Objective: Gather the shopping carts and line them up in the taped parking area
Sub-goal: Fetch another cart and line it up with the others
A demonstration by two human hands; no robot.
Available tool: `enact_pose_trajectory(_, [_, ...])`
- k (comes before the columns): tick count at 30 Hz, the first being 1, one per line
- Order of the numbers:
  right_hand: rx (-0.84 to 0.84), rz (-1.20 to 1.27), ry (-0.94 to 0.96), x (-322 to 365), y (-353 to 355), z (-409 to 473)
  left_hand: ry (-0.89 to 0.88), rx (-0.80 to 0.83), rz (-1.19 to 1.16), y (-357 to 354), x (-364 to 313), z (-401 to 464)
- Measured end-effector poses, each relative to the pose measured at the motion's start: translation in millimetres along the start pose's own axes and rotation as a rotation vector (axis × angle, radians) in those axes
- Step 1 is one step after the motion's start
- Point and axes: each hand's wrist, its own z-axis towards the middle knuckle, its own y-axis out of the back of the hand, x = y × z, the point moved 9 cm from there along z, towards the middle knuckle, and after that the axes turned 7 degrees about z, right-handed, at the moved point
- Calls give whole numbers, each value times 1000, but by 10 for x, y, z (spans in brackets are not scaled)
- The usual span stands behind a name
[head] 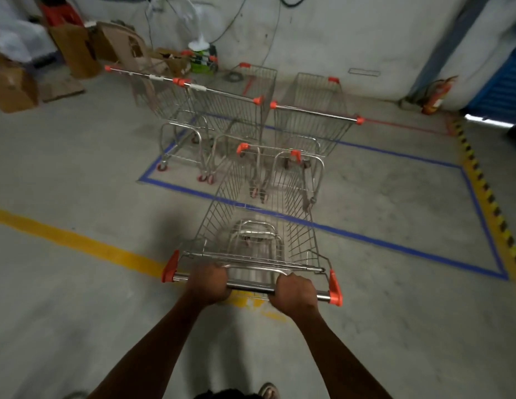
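Both hands, the left hand (208,283) and right hand (294,293), grip the cart handle (252,285) tight to steer. Their shopping cart (259,214) pokes over the blue tape (176,188). Three parked carts (230,110) wait inside, so this one probably goes beside them.

Both arms stretched forward, left hand (208,282) and right hand (294,292) side by side, knuckles up, fingers curled tight in a firm grip.
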Motion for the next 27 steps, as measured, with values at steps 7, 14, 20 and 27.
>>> enact_pose_trajectory(7, [-19,7,-108,-221,-18,-433,-33,144,28,210,-391,-140])
enact_pose_trajectory(14, [-44,50,-217,-301,-25,-706,-135,107,107,323,-595,-182])
enact_pose_trajectory(20, [-53,63,-261,-350,-97,-854,-182,112,111,295,-691,-191])
enact_pose_trajectory(27, [-63,84,-314,-321,-196,-949,-266,113,116,317,-705,-104])
